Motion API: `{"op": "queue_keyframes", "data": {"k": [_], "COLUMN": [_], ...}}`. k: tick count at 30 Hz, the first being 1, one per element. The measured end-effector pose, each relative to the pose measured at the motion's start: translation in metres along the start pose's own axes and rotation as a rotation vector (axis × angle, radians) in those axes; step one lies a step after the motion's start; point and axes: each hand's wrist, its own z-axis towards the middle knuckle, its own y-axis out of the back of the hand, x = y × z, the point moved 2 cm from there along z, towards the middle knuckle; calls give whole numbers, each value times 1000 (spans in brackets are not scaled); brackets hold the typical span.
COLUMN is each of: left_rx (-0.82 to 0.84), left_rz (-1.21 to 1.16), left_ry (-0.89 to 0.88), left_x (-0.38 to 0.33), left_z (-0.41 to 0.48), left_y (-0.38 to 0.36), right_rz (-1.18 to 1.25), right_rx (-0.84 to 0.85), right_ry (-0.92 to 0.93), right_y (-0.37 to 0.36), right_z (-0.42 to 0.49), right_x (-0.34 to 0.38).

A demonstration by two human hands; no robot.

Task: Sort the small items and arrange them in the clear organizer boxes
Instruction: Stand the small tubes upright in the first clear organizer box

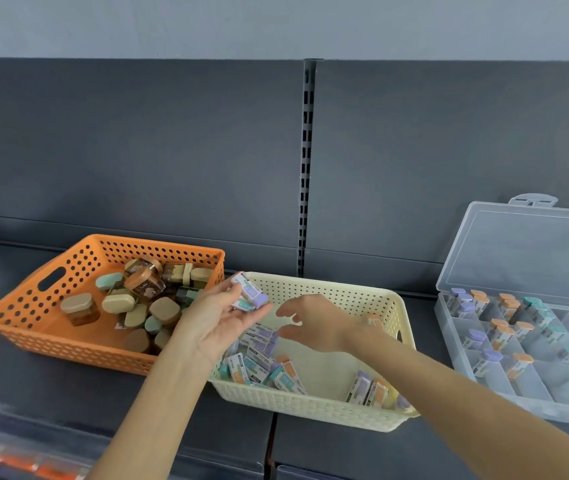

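The person's left hand (215,317) is turned palm up, with its fingers curling round a small stack of packs (250,292). I am counting at least two, the top one purple-capped, resting on the fingertips. The right hand (310,325) is hovering just beside that stack, fingers loosely bent and grasping nothing.

Both hands are hanging over a cream basket (310,410). Directly beneath them a heap of loose packs (259,365) is lying, well over a dozen in purple, orange and teal, with a smaller cluster in the corner nearest the right forearm.

Beyond the left hand's outer side, one orange basket (51,341) is sitting, holding a jumble of small lidded jars (144,285) in brown, tan and green.

Well apart from the right hand, out past its wrist, one clear organizer box (553,407) is standing with its lid (525,251) propped open. Its compartments are holding upright packs grouped by cap colour, and several compartments look unfilled.
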Motion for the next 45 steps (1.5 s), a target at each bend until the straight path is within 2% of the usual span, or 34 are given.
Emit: {"op": "queue_keyframes", "data": {"k": [7,13,20,24,28,32,36,41,45], "left_rx": [-42,-77,-84,-92,-96,-50,-49,-21,53], "left_rz": [-65,-72,-74,-88,44,236,414,624,709], "left_ry": [12,-81,-80,-85,-91,-186,-291,-410,-479], "left_x": [6,4,7,9,16,22,27,40,54], "left_z": [-5,-2,-7,-10,-13,-10,-8,-10,-13], "left_y": [9,20,16,16,8,3,-3,-25,-48], "right_rz": [-66,-1,-254,-259,42,638,1083,1451,1618], "right_rx": [12,6,34,49,77,81,-31,-169,-328], "right_ry": [-67,-107,-83,-151,-278,-370,-350,-361,-372], "right_y": [-30,-33,-25,-15,-12,-6,12,26,31], "right_z": [39,50,42,30,22,6,-22,-54,-79], "right_x": [21,27,31,18,5,-1,-2,-12,-26]}}
